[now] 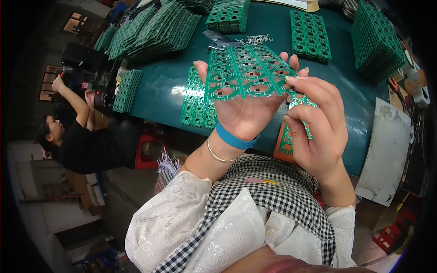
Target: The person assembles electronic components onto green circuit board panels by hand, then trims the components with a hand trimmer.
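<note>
A green circuit board panel (248,73) with rows of round cutouts is held up, tilted, above the table. My left hand (248,113) supports it from beneath, its thumb at the left edge and fingertips showing past the right edge. A blue band and a thin bangle circle that wrist. My right hand (321,123) is closed at the panel's right side, its index fingertip touching the edge. Its thumb and middle finger are curled close together; whatever lies between them is too small to make out. Below, partly hidden by my hands, are another green panel (193,102) and an orange-brown tray (283,154) with a board on it.
Small pale parts (257,39) lie beside a clear plastic bag (218,38). Stacks of green panels stand at the back left (154,29), back middle (227,16) and right (377,41). A grey plate (384,150) leans at the right edge. A co-worker (86,141) sits at left.
</note>
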`<act>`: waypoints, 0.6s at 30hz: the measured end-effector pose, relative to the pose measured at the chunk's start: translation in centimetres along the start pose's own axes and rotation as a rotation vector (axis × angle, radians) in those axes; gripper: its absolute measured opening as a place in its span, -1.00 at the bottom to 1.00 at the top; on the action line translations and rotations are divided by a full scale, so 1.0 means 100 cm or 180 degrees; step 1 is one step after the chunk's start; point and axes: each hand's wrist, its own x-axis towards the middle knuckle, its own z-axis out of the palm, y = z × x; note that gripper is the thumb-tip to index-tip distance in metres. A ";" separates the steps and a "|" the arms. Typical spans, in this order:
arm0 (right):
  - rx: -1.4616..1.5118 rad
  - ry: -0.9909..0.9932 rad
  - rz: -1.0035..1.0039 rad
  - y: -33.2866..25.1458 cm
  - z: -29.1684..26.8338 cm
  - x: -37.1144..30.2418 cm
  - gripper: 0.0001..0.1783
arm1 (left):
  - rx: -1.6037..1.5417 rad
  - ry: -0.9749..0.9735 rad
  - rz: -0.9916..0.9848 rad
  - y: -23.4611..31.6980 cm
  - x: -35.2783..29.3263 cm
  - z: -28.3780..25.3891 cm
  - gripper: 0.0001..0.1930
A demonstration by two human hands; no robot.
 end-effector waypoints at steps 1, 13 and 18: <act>0.0006 0.0029 0.0006 0.000 0.001 0.000 -0.79 | 0.0070 -0.0020 -0.0059 0.001 0.000 0.000 0.18; -0.0005 -0.0002 -0.0037 -0.006 -0.003 -0.004 -0.79 | 0.0691 0.0081 0.0436 -0.006 0.001 0.012 0.27; -0.0052 -0.0055 -0.0045 -0.008 -0.005 -0.003 -0.80 | 0.0628 -0.0177 0.0496 -0.003 0.002 0.009 0.29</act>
